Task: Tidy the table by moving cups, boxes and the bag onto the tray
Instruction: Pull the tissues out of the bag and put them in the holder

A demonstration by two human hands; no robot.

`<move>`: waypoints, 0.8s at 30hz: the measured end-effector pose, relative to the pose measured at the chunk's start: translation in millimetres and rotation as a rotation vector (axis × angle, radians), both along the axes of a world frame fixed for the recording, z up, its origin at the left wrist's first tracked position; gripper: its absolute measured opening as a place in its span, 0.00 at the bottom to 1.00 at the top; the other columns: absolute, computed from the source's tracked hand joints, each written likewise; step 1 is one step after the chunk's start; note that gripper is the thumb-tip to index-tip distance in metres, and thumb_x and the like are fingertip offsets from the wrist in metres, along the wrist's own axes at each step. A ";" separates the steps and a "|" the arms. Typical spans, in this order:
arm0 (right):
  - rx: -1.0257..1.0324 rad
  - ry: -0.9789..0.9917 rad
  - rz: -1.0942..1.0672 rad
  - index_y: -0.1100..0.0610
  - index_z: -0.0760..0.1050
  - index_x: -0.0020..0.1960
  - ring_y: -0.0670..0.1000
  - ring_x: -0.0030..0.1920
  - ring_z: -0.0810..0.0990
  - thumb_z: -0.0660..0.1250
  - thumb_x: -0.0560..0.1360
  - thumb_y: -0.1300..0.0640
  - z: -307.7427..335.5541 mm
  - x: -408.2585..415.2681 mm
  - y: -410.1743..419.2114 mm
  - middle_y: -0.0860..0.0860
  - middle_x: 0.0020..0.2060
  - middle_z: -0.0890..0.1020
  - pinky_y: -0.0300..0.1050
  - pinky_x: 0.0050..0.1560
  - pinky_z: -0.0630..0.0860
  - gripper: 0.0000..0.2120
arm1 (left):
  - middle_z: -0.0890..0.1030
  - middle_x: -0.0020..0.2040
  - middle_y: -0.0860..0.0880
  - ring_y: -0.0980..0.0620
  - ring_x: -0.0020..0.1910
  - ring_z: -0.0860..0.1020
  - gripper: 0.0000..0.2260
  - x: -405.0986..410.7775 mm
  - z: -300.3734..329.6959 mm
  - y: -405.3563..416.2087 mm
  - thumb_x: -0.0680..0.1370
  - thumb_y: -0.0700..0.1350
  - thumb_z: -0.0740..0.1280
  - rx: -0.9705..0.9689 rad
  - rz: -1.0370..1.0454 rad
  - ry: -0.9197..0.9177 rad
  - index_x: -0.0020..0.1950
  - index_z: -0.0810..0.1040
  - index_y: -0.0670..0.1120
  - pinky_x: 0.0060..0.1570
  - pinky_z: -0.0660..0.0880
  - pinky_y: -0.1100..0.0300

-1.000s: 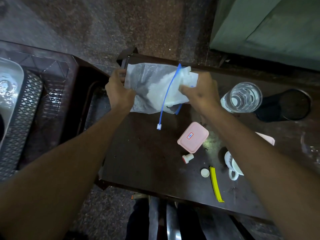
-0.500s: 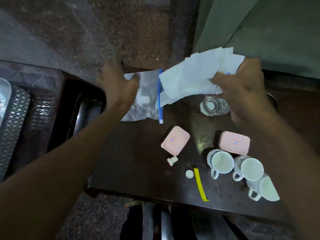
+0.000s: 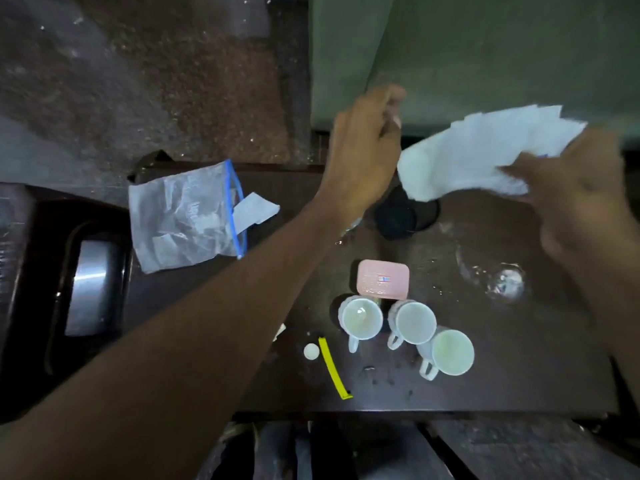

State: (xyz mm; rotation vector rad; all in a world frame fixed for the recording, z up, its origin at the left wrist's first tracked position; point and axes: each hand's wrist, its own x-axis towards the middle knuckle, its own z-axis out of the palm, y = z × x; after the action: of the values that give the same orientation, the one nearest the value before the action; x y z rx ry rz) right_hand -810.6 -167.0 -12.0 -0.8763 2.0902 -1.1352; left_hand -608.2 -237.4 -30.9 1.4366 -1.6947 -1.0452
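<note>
A: Head view. Your right hand (image 3: 575, 199) grips a bundle of white paper (image 3: 485, 150), lifted above the far right of the worktop (image 3: 519, 358). It is blurred, so finger detail is unclear.

B: And the left?

A: Your left hand (image 3: 363, 150) is raised over the far edge, arm stretched across the worktop, fingers loosely curled. I can't tell whether it pinches anything; it doesn't touch the paper.

B: Where are the task things?

A: The clear bag (image 3: 187, 216) with the blue zip lies flat at the far left corner, a paper slip poking from its mouth. One pink box (image 3: 382, 282) sits mid-worktop, just behind three white cups (image 3: 412, 323) clustered near the front edge. A dark round container (image 3: 398, 216) stands under the paper, and a yellow strip (image 3: 332, 368) and a small white cap (image 3: 311, 350) lie near the front. What looks like a metal tray (image 3: 91, 289) sits low to the left, off the worktop.

B: Advice?

A: Probably you're dealing with the paper first. Bring both hands to it, square it and set it down flat. Then carry the bag by its zip edge, mouth up, so the slip stays in. Mind the cups as your arm swings back.
</note>
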 end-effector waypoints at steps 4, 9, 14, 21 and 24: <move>0.158 0.132 0.002 0.61 0.83 0.51 0.59 0.51 0.88 0.71 0.67 0.56 -20.0 -1.2 27.1 0.57 0.47 0.87 0.61 0.49 0.85 0.15 | 0.83 0.54 0.44 0.47 0.50 0.81 0.13 -30.3 -22.0 39.1 0.76 0.31 0.68 -0.052 -0.046 -0.075 0.59 0.82 0.39 0.55 0.78 0.49; 0.298 0.296 0.107 0.61 0.80 0.63 0.62 0.58 0.82 0.70 0.76 0.54 -38.0 13.8 31.6 0.60 0.55 0.84 0.53 0.56 0.80 0.18 | 0.83 0.57 0.43 0.41 0.54 0.83 0.16 -49.4 -45.3 72.5 0.74 0.32 0.66 0.073 -0.136 -0.160 0.60 0.81 0.41 0.55 0.79 0.46; 0.365 0.404 0.344 0.62 0.79 0.59 0.67 0.57 0.79 0.68 0.77 0.56 -42.8 27.0 23.2 0.64 0.53 0.83 0.52 0.52 0.74 0.13 | 0.84 0.59 0.40 0.34 0.59 0.81 0.17 -57.5 -53.9 70.9 0.76 0.35 0.66 0.198 -0.146 -0.203 0.65 0.76 0.40 0.54 0.77 0.45; 0.454 0.487 0.507 0.63 0.77 0.56 0.71 0.58 0.78 0.65 0.78 0.56 -49.4 37.7 4.5 0.66 0.55 0.82 0.52 0.50 0.71 0.11 | 0.83 0.60 0.36 0.32 0.60 0.80 0.12 -59.3 -54.7 68.4 0.82 0.38 0.65 0.241 -0.120 -0.234 0.65 0.73 0.38 0.50 0.71 0.46; 0.471 0.513 0.565 0.65 0.78 0.56 0.70 0.56 0.79 0.67 0.78 0.56 -49.3 39.4 2.6 0.67 0.53 0.82 0.51 0.47 0.68 0.13 | 0.81 0.60 0.37 0.34 0.58 0.80 0.16 -54.7 -52.4 71.8 0.78 0.33 0.66 0.186 -0.050 -0.227 0.66 0.76 0.38 0.55 0.75 0.42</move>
State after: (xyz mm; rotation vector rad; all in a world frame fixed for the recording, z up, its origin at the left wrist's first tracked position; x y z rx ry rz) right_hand -771.2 -164.4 -61.3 -1.4856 2.1344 -0.1157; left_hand -663.0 -165.7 -83.3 1.6933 -1.8399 -1.1267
